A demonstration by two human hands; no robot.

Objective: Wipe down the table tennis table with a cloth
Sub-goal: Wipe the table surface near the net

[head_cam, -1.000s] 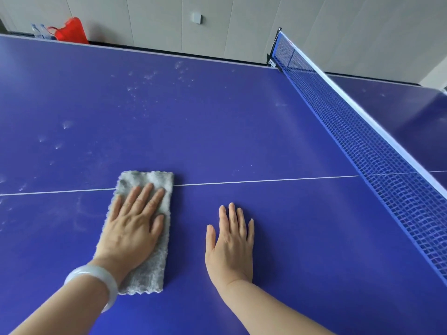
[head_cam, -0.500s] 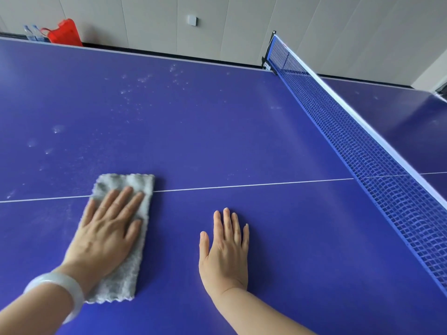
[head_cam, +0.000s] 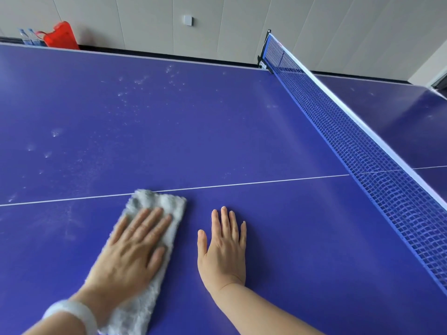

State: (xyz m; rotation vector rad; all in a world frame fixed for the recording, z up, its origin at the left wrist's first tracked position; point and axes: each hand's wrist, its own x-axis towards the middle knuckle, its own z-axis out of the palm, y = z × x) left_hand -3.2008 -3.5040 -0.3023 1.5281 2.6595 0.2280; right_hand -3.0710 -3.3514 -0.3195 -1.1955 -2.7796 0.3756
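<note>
The left hand [head_cam: 130, 252] lies open and flat on the gray cloth [head_cam: 157, 201] on the blue counter [head_cam: 217, 129], touching the white line [head_cam: 254, 183]. The right hand [head_cam: 223, 250] lies flat beside it, holding nothing

views 1 | head camera looked forward and down across the table tennis table [head_cam: 217, 131] | close over the left hand [head_cam: 128, 252] and right hand [head_cam: 222, 252] at the bottom | net [head_cam: 362, 151] ran along the right | wall [head_cam: 242, 25] stood at the top
</note>
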